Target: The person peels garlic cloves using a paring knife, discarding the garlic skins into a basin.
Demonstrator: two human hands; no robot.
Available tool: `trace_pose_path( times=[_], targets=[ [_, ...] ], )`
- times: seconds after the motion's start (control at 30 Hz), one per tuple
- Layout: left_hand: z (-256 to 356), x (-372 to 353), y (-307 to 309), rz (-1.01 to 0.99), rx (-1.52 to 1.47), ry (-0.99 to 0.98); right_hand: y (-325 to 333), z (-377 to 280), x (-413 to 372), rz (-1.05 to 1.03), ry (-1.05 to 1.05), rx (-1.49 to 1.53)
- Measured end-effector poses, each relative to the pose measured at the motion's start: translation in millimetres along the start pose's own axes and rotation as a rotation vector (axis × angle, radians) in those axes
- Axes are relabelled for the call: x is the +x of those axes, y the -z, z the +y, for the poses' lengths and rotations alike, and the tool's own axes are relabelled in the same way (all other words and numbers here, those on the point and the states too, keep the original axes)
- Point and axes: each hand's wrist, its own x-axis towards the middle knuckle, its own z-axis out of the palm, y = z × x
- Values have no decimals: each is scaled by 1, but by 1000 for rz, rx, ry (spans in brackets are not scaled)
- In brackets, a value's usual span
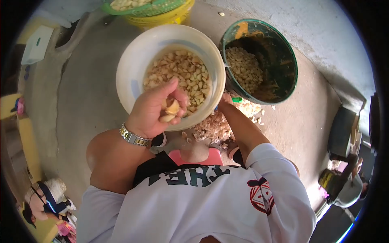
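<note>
Garlic cloves point(172, 107), two or more, are held in the left hand point(150, 108), above the near inside of a white bucket point(129, 67). More cloves point(178, 69) are heaped in its bottom; whether they lie in water cannot be told for certain.

Main risk: the held cloves could be dropped if the curled fingers are loosened carelessly. The hand is carried close to the near rim, so strays might be lost over the edge, into the skins point(212, 126) on the floor point(87, 87). Clean cloves would then be mixed with waste. The rim could also be knocked by the wrist or the watch point(135, 137).

Left hand pose: fingers closed loosely around the cloves, thumb uppermost, forearm angled in from the lower left.

Right hand point(225, 99): reached low, just beside the white bucket's right side. It is partly hidden, so its grip cannot be told. If the arm were swung outward, the dark green bucket point(291, 54) might be bumped; it stands close by, with paler cloves point(243, 67) inside.

Farther out, beyond the white bucket, a green basket point(164, 8) is seated on a yellow bucket point(178, 15).
</note>
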Motion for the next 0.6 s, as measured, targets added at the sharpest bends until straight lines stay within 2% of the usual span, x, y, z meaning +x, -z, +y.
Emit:
trace_pose_path(
  times=[0.03,0.13,0.23,0.33,0.43,0.53,0.57,0.6],
  targets=[
    [0,1,1,-66,-8,-14,-11,3,7,70,-49,106],
    [0,1,1,-101,188,-68,-22,8,18,94,-10,140],
    [-1,-1,-2,-54,183,-68,-15,8,9,106,215,-236],
    [-6,-1,-3,-26,201,-61,-22,14,8,68,254,-360],
    [-13,1,-10,-2,255,-52,-18,10,-16,120,192,-445],
    [-22,8,-12,-58,326,-36,18,-5,-77,158,325,-446],
    [-27,12,-14,-91,352,-24,8,12,-79,330,456,-321],
    [-34,15,-16,-85,493,-74,17,12,-96,342,429,-180]
  ],
)
